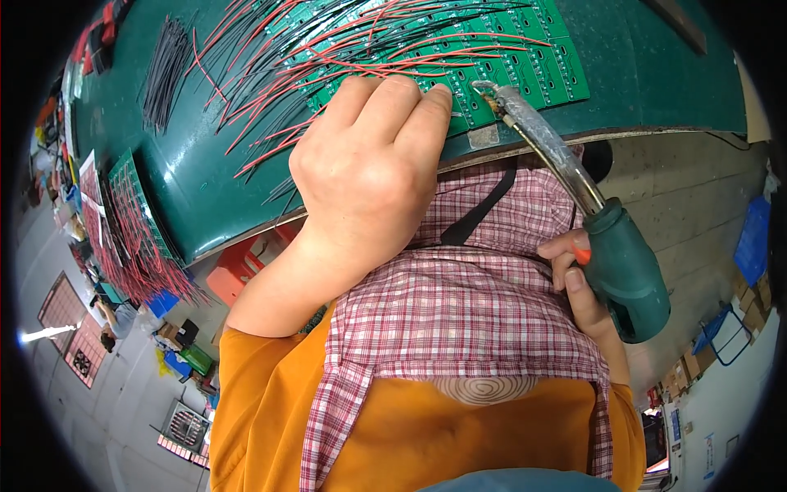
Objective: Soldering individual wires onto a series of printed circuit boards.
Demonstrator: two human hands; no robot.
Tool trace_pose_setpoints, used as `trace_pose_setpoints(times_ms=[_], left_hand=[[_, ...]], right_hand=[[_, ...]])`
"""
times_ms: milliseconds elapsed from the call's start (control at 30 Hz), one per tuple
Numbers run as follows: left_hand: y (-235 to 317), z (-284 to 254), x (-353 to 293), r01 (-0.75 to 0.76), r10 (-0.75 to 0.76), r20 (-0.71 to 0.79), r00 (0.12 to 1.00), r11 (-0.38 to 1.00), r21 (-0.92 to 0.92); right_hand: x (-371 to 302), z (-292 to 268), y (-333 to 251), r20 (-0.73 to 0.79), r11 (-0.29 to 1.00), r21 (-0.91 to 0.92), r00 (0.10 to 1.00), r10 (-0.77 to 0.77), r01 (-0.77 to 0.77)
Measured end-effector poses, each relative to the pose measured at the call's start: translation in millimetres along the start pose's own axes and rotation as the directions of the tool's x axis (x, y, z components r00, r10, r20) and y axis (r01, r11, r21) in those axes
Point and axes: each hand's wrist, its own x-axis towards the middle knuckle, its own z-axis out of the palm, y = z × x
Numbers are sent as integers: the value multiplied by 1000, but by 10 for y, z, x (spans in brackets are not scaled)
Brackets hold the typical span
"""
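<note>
My right hand [578, 283] grips the green handle of a soldering gun [630, 266], a finger by its orange trigger. Its metal barrel slants up and left, and the tip lies over the green circuit boards [566, 74], just right of my left fingers; whether it touches them I cannot tell. My left hand [369, 156] is closed, knuckles up, over the near edge of the boards. Its fingertips are hidden, so what they pinch cannot be made out. Red wires [328, 61] and black wires fan out across the boards, many with one end on them.
A bundle of loose black wires [166, 78] lies on the green table [197, 189] at the left. Near the left corner stand wired boards [135, 205] with red wires hanging over the edge. A red-orange stool [234, 275] is below the table. A dark bar [676, 25] lies far right.
</note>
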Motion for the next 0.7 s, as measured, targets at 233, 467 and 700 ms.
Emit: trace_pose_setpoints(times_ms=[233, 467, 700], left_hand=[[-170, -130, 22, 32, -34, -34, 999, 998, -54], [-76, -314, 136, 161, -159, 27, 987, 958, -239], [-55, -26, 59, -48, 51, 18, 999, 988, -149]], right_hand=[[-10, -25, 79, 14, 1000, -3, 1000, 2, -2], [-10, 1, 104, -50, 996, 85, 998, -28, 32], [-1, -76, 60, 38, 996, -73, 998, 47, -44]])
